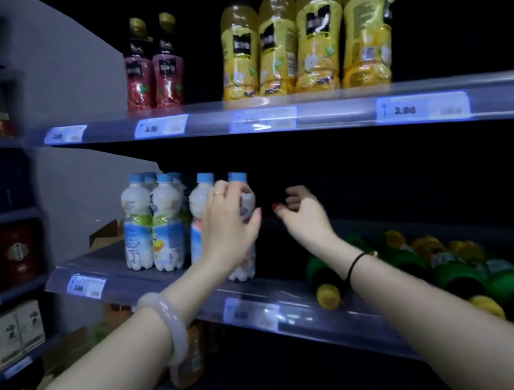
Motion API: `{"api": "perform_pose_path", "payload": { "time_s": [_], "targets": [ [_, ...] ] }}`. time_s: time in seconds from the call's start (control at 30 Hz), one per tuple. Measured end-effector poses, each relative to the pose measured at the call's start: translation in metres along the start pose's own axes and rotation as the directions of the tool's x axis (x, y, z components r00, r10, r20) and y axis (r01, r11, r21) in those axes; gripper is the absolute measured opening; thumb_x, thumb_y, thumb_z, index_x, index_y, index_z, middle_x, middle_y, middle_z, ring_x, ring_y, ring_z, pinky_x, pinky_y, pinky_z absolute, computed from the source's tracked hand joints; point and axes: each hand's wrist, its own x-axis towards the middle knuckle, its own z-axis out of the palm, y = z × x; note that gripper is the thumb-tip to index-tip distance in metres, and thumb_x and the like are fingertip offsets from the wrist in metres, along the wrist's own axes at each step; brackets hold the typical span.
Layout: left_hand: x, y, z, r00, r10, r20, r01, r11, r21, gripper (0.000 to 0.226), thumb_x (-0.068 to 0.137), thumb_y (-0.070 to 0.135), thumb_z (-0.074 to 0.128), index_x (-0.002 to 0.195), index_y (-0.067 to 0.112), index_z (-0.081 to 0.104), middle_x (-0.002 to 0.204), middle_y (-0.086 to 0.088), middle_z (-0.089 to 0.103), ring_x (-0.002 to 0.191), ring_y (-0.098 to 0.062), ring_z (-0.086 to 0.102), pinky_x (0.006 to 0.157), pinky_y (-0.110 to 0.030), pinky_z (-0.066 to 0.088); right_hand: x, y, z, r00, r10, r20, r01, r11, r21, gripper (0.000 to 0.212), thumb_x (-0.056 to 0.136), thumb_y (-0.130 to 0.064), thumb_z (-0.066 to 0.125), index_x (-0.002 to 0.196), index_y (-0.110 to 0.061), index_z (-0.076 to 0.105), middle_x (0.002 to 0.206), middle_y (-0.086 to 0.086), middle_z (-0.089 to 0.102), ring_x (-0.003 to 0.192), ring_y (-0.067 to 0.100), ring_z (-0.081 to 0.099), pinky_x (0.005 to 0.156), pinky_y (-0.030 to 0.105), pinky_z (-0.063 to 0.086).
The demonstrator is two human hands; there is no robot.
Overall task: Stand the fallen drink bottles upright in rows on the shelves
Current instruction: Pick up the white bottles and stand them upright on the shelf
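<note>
On the middle shelf [171,289] several white milky bottles with blue caps [152,224] stand upright in rows at the left. My left hand [230,224] grips the rightmost white bottle [243,192], which stands upright at the shelf's front. My right hand [303,212] hovers just right of it, fingers loosely curled, holding nothing. Further right, several dark bottles with green labels and yellow caps [452,271] lie fallen on the same shelf, under and beyond my right forearm.
The upper shelf [335,114] carries two upright red juice bottles [153,67] and several upright yellow juice bottles [305,37]. A cardboard box [105,234] sits behind the white bottles. Orange bottles [188,354] show on the shelf below. Another rack with boxes stands at the left.
</note>
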Motion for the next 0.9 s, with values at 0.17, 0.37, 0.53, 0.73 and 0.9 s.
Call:
{"api": "perform_pose_path", "payload": {
  "time_s": [0.17, 0.37, 0.53, 0.73, 0.9],
  "targets": [
    [-0.003, 0.089, 0.057, 0.942, 0.184, 0.28, -0.143, 0.977, -0.162, 0.037, 0.076, 0.018, 0.067, 0.112, 0.011, 0.06, 0.109, -0.009, 0.059, 0.105, -0.03, 0.052, 0.09, -0.046, 0.043, -0.02, 0.029, -0.119, 0.997, -0.078, 0.007, 0.077, 0.969, -0.233, 0.033, 0.09, -0.006, 0.055, 0.123, -0.011, 0.058, 0.121, 0.008, 0.062, 0.115, 0.019, 0.056, 0.092, 0.019, 0.038],
    [-0.017, 0.215, 0.125, 0.847, 0.323, 0.422, -0.151, 0.907, -0.393, 0.042, 0.079, 0.023, 0.067, 0.12, 0.019, 0.059, 0.111, 0.0, 0.065, 0.111, -0.02, 0.052, 0.097, -0.042, 0.042, -0.057, 0.072, -0.269, 0.995, 0.002, -0.101, -0.04, 0.928, -0.372, 0.028, 0.089, -0.003, 0.053, 0.112, -0.013, 0.066, 0.113, 0.004, 0.066, 0.105, 0.015, 0.059, 0.08, 0.01, 0.04],
    [-0.034, 0.332, 0.173, 0.792, 0.4, 0.461, -0.138, 0.853, -0.504, 0.041, 0.08, 0.025, 0.068, 0.119, 0.022, 0.059, 0.11, 0.003, 0.064, 0.11, -0.017, 0.053, 0.096, -0.039, 0.044, -0.089, 0.102, -0.397, 0.981, 0.029, -0.191, -0.116, 0.879, -0.463, 0.026, 0.087, -0.001, 0.051, 0.103, -0.014, 0.067, 0.096, -0.004, 0.064, 0.09, 0.009, 0.056, 0.078, 0.018, 0.04],
    [-0.071, 0.485, 0.24, 0.742, 0.484, 0.464, -0.141, 0.789, -0.598, 0.04, 0.079, 0.023, 0.068, 0.118, 0.021, 0.06, 0.112, -0.002, 0.063, 0.11, -0.02, 0.052, 0.097, -0.038, 0.043, -0.129, 0.152, -0.567, 0.962, 0.052, -0.269, -0.208, 0.779, -0.592, 0.033, 0.083, 0.005, 0.047, 0.104, -0.012, 0.067, 0.103, 0.002, 0.067, 0.095, 0.011, 0.057, 0.081, 0.015, 0.036],
    [-0.111, 0.606, 0.305, 0.669, 0.525, 0.526, -0.118, 0.773, -0.623, 0.044, 0.08, 0.023, 0.068, 0.123, 0.021, 0.057, 0.12, -0.005, 0.06, 0.117, -0.021, 0.051, 0.102, -0.035, 0.039, -0.161, 0.202, -0.706, 0.942, 0.1, -0.32, -0.305, 0.649, -0.697, 0.04, 0.078, 0.01, 0.044, 0.105, -0.008, 0.066, 0.11, 0.01, 0.068, 0.107, 0.025, 0.06, 0.091, 0.024, 0.041]
  ]
}}
